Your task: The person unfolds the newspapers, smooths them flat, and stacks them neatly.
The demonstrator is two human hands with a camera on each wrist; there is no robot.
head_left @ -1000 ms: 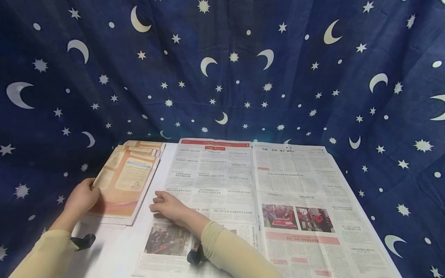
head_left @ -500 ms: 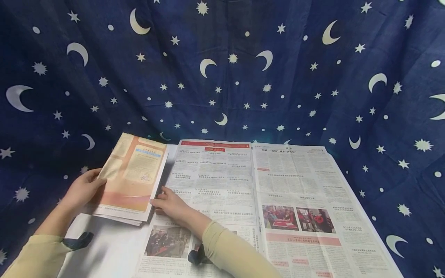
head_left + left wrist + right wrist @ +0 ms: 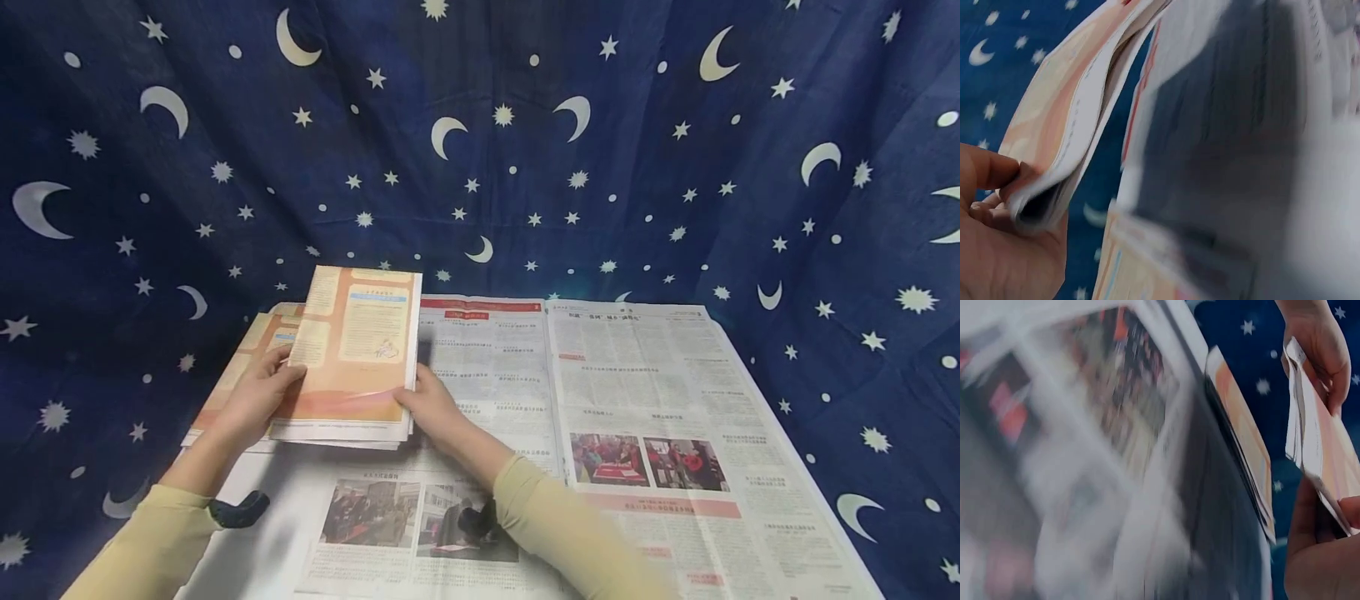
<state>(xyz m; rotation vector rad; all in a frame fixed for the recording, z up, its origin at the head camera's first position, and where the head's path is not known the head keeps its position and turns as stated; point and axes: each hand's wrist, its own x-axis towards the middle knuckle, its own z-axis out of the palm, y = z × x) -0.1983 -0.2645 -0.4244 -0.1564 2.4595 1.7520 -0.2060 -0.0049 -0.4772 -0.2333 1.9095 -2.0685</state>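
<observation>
A folded newspaper with an orange printed page is held up above the table between both hands. My left hand grips its left edge, thumb on the front. On its lower right edge, my right hand pinches with the thumb in front and fingers behind. The left wrist view shows the folded layers bulging open beside the left hand. In the right wrist view the right hand holds the near edge. Behind it, more folded newspapers with orange print lie at the table's left.
An opened newspaper lies spread over the middle and right of the white table. A dark blue curtain with moons and stars stands close behind and around the table. Dark straps or camera mounts sit at the wrists.
The left hand has lifted the top folded newspaper off the pile and carried it right. The right hand has moved slightly right and up and taken hold of its right edge.
</observation>
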